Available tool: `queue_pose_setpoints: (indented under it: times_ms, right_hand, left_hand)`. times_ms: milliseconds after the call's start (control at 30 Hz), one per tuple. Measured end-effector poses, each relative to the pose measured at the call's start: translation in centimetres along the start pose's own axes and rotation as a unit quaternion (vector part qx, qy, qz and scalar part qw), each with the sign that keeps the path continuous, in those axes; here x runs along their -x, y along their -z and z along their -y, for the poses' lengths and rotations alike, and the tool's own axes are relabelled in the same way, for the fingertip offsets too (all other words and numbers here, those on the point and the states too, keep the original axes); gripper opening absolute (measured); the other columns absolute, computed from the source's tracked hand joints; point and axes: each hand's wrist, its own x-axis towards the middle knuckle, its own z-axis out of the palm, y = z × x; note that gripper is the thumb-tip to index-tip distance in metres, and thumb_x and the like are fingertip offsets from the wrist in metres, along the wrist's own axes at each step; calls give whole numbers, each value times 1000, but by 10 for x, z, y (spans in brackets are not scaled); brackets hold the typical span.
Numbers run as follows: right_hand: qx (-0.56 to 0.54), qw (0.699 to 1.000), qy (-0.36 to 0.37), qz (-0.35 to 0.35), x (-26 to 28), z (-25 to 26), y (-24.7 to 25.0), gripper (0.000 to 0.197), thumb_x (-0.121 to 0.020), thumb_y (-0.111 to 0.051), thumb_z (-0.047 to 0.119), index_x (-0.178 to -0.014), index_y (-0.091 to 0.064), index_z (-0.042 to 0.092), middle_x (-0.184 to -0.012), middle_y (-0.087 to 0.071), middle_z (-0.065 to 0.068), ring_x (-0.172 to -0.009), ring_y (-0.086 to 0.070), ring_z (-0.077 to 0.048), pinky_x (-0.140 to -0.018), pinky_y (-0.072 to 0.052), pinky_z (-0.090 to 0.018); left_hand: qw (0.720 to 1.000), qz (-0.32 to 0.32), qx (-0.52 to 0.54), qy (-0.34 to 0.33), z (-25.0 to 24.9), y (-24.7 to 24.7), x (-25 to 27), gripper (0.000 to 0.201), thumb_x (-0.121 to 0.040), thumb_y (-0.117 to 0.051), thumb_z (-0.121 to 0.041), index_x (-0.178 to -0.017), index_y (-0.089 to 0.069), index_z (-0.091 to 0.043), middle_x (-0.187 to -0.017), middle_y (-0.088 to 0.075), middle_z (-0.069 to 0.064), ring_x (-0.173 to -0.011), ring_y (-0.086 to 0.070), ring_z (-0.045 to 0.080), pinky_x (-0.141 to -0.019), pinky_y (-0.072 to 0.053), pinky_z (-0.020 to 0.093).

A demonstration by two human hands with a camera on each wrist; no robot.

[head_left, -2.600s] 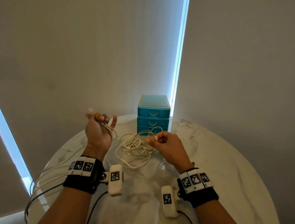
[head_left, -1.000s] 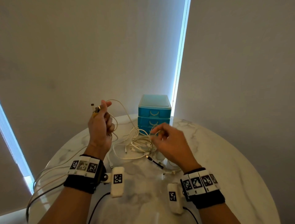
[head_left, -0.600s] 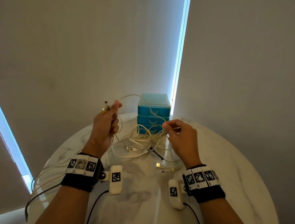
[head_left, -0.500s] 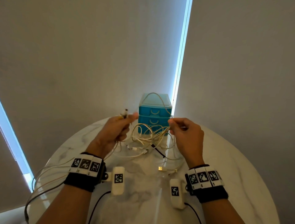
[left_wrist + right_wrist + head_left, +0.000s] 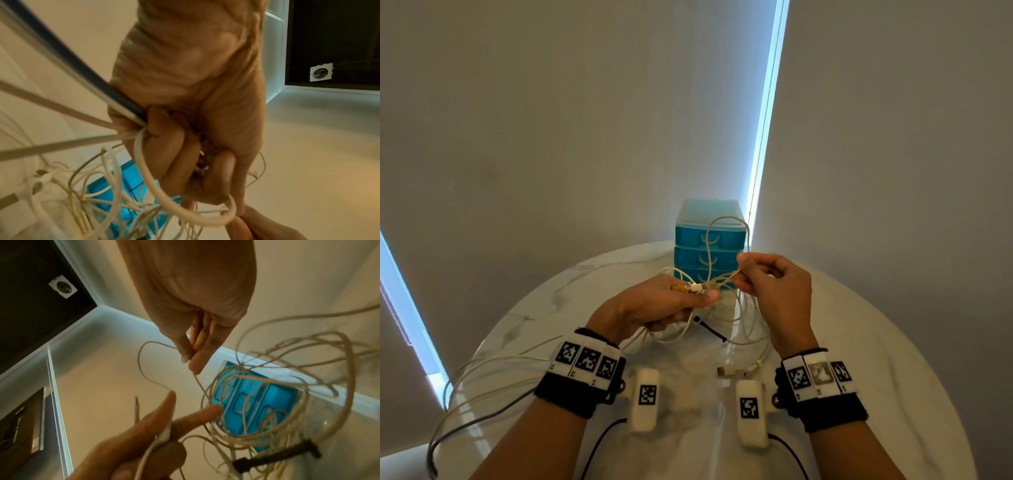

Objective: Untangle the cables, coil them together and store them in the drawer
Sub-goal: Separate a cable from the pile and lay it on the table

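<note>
A tangle of thin white cables (image 5: 736, 308) hangs between my hands above the round marble table (image 5: 876, 342). My left hand (image 5: 671, 301) grips a bunch of cable ends and plugs, its fingers (image 5: 174, 154) curled round several strands. My right hand (image 5: 767, 277) pinches one thin white cable (image 5: 144, 366) between thumb and fingertips (image 5: 195, 360), and a tall loop of it (image 5: 726, 240) rises in front of the blue drawer unit (image 5: 709, 240). All three drawers look closed. A black plug (image 5: 709, 329) dangles under the tangle.
The blue drawer unit stands at the table's far edge against the wall. A loose USB plug (image 5: 722, 371) lies on the table near my right wrist. More cables (image 5: 469, 387) trail off the left edge of the table.
My left hand has come down and to the right with its cable ends, close to my right hand. The right hand has risen slightly, and the loop now stands over the drawer unit.
</note>
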Motion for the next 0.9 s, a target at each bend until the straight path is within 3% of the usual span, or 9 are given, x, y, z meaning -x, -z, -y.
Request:
queue_pose_setpoints:
  times_ms: [167,333,433,533,600,700,733,833,900]
  right_hand:
    - [-64,997,-6,-52,-10,12,12,15,-92,-84,15,-103,-80,5,-82,-80,-13,-73,-77,-21,-81,-67,-37]
    - [-240,969,-45,-43,-12,25,14,28,-94,-82,14,-115,-77,-3,-95,-79,-10,-88,-79,-20,-86,-64,-28]
    - [-325,942,-82,-20,-11,26,11,33,-95,-81,16,-120,-75,-4,-100,-76,-11,-88,-77,-15,-84,-62,-23]
    - [-366,923,-115,19,-10,26,10,21,-96,-79,19,-110,-76,3,-100,-75,-9,-89,-75,-11,-76,-61,-18]
    - [-361,922,-131,47,-6,25,5,23,-93,-79,21,-108,-76,4,-99,-77,-8,-90,-76,-10,-74,-61,-17]
    - [-336,931,-135,51,-4,20,-2,43,-88,-81,22,-124,-74,-2,-109,-78,-13,-94,-77,-12,-76,-62,-18]
    - [-329,933,-136,42,-3,18,-2,44,-90,-81,21,-126,-73,-3,-113,-78,-15,-96,-78,-14,-76,-62,-19]
    - [-322,936,-138,18,-5,16,2,39,-96,-78,18,-129,-73,-1,-122,-78,-17,-103,-79,-17,-78,-63,-21]
    - [-327,934,-141,14,-6,15,3,39,-97,-76,18,-130,-71,-1,-123,-78,-17,-105,-79,-17,-79,-63,-21]
  left_hand:
    - [999,-45,18,-12,6,6,-1,52,-87,-78,-65,-69,-56,-22,-61,-50,-1,-48,-30,12,-47,-23,24]
    - [995,-93,24,-25,10,6,-6,50,-86,-80,-63,-65,-60,-23,-57,-52,-5,-45,-33,9,-44,-27,22]
    - [989,-129,46,-57,10,7,-7,39,-83,-85,-59,-75,-70,-23,-58,-57,-8,-43,-38,4,-42,-30,19]
    - [981,-134,78,-114,7,6,-4,26,-88,-86,-41,-95,-77,-18,-58,-61,-18,-45,-49,-4,-43,-35,11]
    - [978,-130,78,-140,2,0,-1,25,-86,-88,-34,-103,-79,-18,-65,-69,-19,-56,-60,-6,-53,-45,9]
    - [986,-83,33,-140,-2,-6,-1,28,-83,-89,-40,-106,-82,-26,-93,-82,-13,-88,-76,3,-85,-59,22]
    - [988,-67,25,-139,-2,-7,0,25,-86,-87,-41,-106,-83,-26,-93,-82,-12,-87,-76,3,-84,-60,22]
    - [989,-47,40,-135,-1,-8,3,26,-92,-80,-43,-102,-83,-19,-67,-70,-16,-55,-59,-3,-53,-44,12]
    - [988,-42,33,-146,-2,-7,4,22,-93,-81,-38,-102,-83,-18,-74,-75,-15,-62,-66,-2,-61,-50,13]
